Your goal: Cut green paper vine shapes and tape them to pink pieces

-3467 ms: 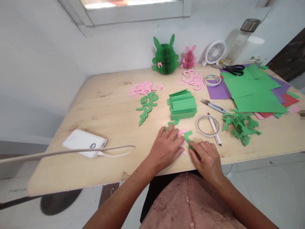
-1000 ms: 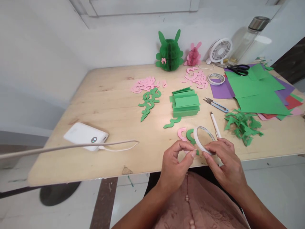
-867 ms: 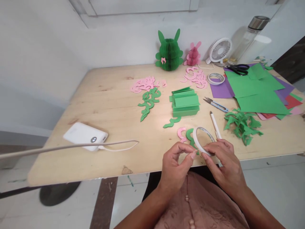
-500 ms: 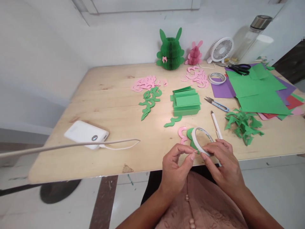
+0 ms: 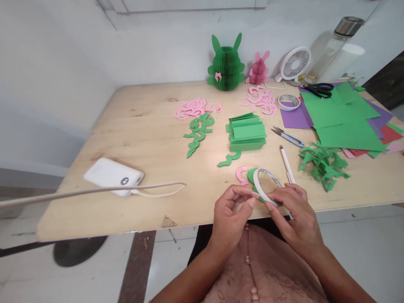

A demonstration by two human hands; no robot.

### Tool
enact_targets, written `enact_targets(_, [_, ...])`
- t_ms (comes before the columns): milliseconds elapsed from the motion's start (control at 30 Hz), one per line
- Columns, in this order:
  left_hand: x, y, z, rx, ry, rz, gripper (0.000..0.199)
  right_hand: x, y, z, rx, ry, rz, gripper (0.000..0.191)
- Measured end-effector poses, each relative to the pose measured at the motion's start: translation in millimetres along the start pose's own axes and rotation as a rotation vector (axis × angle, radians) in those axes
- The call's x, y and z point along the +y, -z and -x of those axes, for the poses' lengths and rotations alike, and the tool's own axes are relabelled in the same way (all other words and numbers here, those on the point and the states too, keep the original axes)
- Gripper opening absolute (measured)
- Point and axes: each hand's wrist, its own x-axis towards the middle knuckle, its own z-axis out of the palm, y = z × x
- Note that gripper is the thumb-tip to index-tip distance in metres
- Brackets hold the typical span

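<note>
My right hand (image 5: 298,214) pinches the lower edge of a white tape roll (image 5: 258,185) near the table's front edge. Just left of the roll, my left hand (image 5: 232,214) has thumb and forefinger pressed together; a thin bit of tape seems to lie between them, though it is hard to make out. Behind the roll lie a green cut piece (image 5: 251,174), partly hidden, and a pink curved piece (image 5: 241,172). A white pen (image 5: 285,162) reaches toward my right hand. Farther back sits a folded green paper stack (image 5: 248,134).
Green scraps (image 5: 325,166), snips (image 5: 288,137) and green sheets (image 5: 344,113) with black scissors (image 5: 318,89) lie right. Paper figures, green (image 5: 227,67) and pink (image 5: 259,71), stand behind with a fan (image 5: 295,63) and bottle (image 5: 334,50). A power bank (image 5: 112,173) with cable is left.
My left fingertips have shifted slightly up and left at the tape roll. The view has tilted a little; my right hand keeps its hold on the roll.
</note>
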Motion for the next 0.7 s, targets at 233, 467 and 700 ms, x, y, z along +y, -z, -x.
enact_targets(233, [-4.1, 1.1, -0.1, -0.014, 0.000, 0.022, 0.007, -1.1, -0.6, -0.3, -0.003, 0.005, 0.000, 0.009])
enact_targets(467, [-6.0, 1.5, -4.9, 0.010, 0.058, 0.069, 0.008, -0.5, -1.5, -0.2, -0.015, -0.026, -0.033, 0.010])
enact_targets(700, [4.6, 0.1, -13.7, 0.011, 0.185, 0.194, 0.009, -7.2, 0.1, -2.7, -0.042, -0.137, -0.097, 0.004])
